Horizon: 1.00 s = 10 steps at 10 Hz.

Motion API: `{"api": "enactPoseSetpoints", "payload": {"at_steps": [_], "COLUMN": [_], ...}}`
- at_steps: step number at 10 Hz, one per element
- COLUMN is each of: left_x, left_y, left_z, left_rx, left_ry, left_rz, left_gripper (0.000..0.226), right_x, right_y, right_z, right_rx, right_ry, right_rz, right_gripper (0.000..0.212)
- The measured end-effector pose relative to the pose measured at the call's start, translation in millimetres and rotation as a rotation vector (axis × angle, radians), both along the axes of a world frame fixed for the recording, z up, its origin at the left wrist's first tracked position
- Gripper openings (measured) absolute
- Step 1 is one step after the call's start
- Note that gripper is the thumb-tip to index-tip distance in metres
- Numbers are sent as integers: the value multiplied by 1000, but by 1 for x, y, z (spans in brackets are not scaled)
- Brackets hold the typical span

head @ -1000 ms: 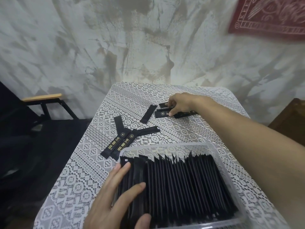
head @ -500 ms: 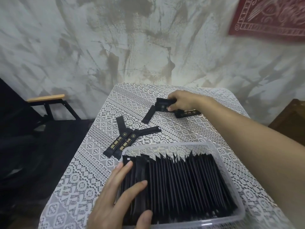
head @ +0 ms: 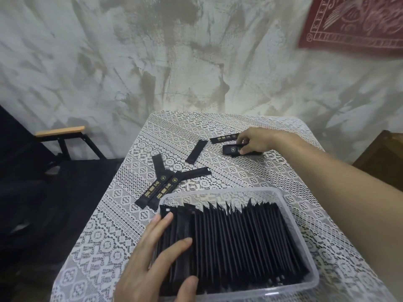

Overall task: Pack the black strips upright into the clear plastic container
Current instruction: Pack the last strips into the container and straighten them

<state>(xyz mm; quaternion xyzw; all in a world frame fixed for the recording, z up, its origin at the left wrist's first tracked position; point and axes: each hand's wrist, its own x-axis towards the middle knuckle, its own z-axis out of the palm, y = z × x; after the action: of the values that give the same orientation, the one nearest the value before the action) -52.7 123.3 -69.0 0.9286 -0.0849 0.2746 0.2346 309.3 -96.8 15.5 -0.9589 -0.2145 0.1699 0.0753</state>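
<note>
A: Stock position?

B: Most of the black strips [head: 239, 236] sit packed in the clear plastic container [head: 302, 227] at the near edge of the table [head: 218, 125]. Loose ones lie flat beyond it: a crossed cluster [head: 168, 184] at 11 o'clock from the tub, a single strip [head: 196, 151] at 12, and a few more at 1.

A: Hands?

B: Well apart. The left hand [head: 152, 258] lies flat, fingers spread, on the left end of the packed row. The right hand [head: 254, 141] is out at 1 o'clock, fingertips curled on the held strip [head: 231, 149].

A: Handling?

B: My guess is light, thin, bendy sachets (glossy, so probably slick). Pinch the flat faces near one end, and expect some droop.

A: Axis?

B: The held strip lies roughly 9-to-3 with its printed face up. The packed ones stand on edge, running about 12-to-6. It likely needs a quarter turn before going in.
</note>
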Motion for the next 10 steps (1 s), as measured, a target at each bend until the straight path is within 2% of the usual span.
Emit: {"api": "enactPoseSetpoints", "payload": {"at_steps": [2,3,4,5,6,7,8,10], "left_x": [3,2,0,-3,-6,-7,-10,-15], "left_y": [-4,-13,-16,-18,-17,-15,-14,-13], "left_z": [-3,1,6,10,10,13,16,15], "left_rx": [-64,-168,-182,-175,-167,-164,-173,-226], "left_ry": [-89,-140,-157,-134,-91,-54,-32,-18], "left_rz": [-5,-12,-20,-14,-16,-37,-44,-30], "left_gripper": [43,37,38,39,42,47,53,60], "right_x": [-3,-16,-42,-91,-165,-235,-271,-295], "right_y": [-2,-1,-1,0,9,22,32,47], "right_z": [2,5,23,60,81,67,47,31], "right_rx": [-35,-37,8,308,527,448,408,327], "right_ry": [107,125,74,-41,-15,69,58,-96], "right_rz": [-10,-12,-14,-71,-26,11,-44,-133], "right_gripper": [17,17,23,15,18,19,17,35]}}
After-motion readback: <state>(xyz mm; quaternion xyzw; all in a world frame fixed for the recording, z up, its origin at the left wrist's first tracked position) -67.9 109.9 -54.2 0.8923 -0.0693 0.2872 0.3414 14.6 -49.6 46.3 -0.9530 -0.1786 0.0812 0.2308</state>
